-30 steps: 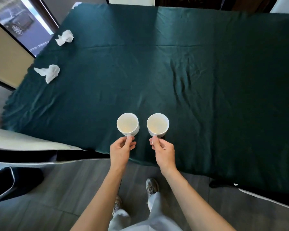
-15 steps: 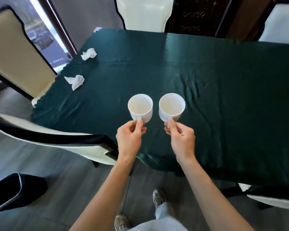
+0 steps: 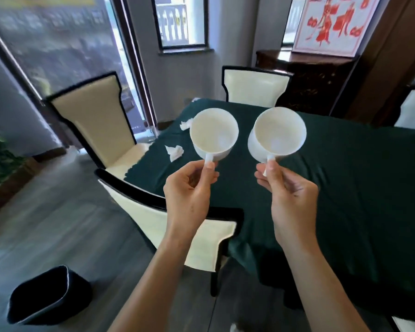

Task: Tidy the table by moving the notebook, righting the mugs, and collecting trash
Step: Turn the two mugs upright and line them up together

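Observation:
Two white mugs are lifted off the table and tipped with their openings toward me. My left hand pinches the handle of the left mug. My right hand pinches the handle of the right mug. Both mugs look empty. Two crumpled white tissues lie on the dark green tablecloth near its left edge: one tissue closer to me, the other tissue farther back, partly behind the left mug. No notebook is visible.
Cream chairs with black trim surround the table: one right below my hands, one at the left, one at the far end. A black bin stands on the grey floor at lower left. A dark wooden cabinet stands behind the table.
Both mugs have risen from the tablecloth and come up toward my face, held by their handles. My view has tilted up, showing the room and chairs.

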The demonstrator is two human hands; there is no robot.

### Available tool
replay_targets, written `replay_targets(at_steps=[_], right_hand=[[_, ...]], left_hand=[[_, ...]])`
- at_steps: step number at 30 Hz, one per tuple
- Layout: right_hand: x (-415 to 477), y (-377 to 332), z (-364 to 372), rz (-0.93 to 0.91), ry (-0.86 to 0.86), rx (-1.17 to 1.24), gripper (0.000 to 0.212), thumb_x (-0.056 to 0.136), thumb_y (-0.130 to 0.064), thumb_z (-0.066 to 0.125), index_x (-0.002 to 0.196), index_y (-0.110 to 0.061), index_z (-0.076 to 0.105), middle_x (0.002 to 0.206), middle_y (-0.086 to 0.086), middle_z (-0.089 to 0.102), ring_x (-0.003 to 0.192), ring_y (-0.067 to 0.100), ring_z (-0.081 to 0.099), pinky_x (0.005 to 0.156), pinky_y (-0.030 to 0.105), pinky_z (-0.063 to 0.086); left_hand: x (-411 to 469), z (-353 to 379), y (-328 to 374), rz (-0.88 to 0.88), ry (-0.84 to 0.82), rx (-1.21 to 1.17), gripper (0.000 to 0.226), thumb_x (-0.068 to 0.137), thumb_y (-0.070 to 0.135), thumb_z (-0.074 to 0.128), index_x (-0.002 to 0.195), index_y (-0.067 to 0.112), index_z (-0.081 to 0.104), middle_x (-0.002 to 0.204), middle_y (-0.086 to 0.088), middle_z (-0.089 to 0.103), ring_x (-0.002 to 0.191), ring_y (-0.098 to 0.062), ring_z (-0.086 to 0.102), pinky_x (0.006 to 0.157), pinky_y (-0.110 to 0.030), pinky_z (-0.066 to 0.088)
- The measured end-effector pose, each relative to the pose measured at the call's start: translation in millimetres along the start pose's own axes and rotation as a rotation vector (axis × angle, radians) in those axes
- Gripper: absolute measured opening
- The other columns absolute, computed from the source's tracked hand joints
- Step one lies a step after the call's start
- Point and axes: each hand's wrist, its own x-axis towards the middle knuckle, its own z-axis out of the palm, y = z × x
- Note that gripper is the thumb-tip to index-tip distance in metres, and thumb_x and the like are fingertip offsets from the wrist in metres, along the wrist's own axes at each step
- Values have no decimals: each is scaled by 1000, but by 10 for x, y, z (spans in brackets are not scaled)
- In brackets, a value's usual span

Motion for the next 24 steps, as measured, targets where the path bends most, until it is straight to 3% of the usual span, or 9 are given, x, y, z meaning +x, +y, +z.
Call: replay_targets(at_steps=[10, 15, 20, 24], right_hand=[[207, 16, 1091, -59, -131, 15, 19, 103, -19, 63, 93, -22, 79, 93, -11, 83, 93, 9, 80, 90, 29, 63], [587, 210, 1719, -55, -176, 20, 19, 102, -20, 63, 93, -23, 79, 94, -12, 83, 92, 7, 79, 91, 28, 63], [971, 421, 2299, -45, -201, 40, 22, 102, -20, 65, 88, -26, 80, 89, -8, 83, 92, 13, 80, 93, 41, 63], [1205, 621, 2670, 14, -221, 43, 22, 102, -20, 65, 88, -25, 81, 91, -5, 84, 94, 18, 80, 95, 49, 62]], left_hand=[[743, -768, -30, 94, 113, -7, 22, 99, 25, 66, 100, 9, 82, 89, -2, 83, 87, -20, 80, 87, -51, 64], [1375, -1014, -211, 63, 144, -5, 16, 100, 16, 67, 95, 11, 81, 86, 3, 83, 83, -17, 80, 85, -42, 65], [2077, -1240, -408, 40, 143, 18, 17, 99, 15, 67, 91, 12, 82, 86, -5, 83, 82, -24, 80, 86, -47, 64], [2533, -1434, -541, -1, 136, 6, 18, 100, 10, 65, 91, 8, 80, 90, -15, 81, 83, -30, 79, 83, -41, 65]])
